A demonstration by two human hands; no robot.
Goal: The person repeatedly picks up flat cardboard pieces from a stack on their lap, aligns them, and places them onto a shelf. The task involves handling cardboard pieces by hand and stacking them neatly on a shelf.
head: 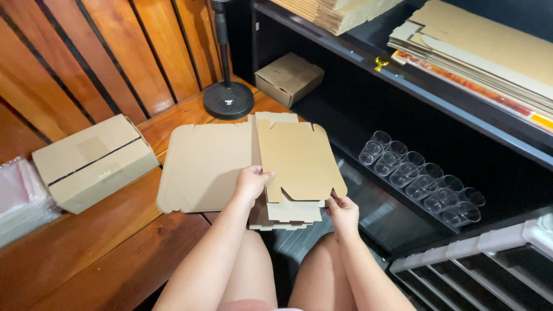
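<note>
At the far left, a clear plastic bag [20,196] is lying on the reddish wooden floor [109,253], and just beside it a closed brown cardboard box [92,161] is sitting at an angle. Further right, a wide flat sheet of brown die-cut cardboard [204,167] is resting on the floor, with a round black stand base [228,99] behind it and a small closed cardboard box [289,78] beyond that.

The left hand [250,183] is curling its fingers over the left edge of a flat, unfolded brown cardboard box blank [299,158], thumb on top, gripping it. This blank is lying on top of a small stack of similar blanks [288,216], directly above the person's knees and overlapping the wide sheet's right edge. The right hand [343,212] is pinching the blank's lower right corner, so the blank is spanning the gap between both hands and reaching away from them.

To the right, a row of clear plastic cups [420,181] is lying on its side on the black lower shelf [374,213], while flattened cardboard sheets [484,52] are piled on the shelf above.
</note>
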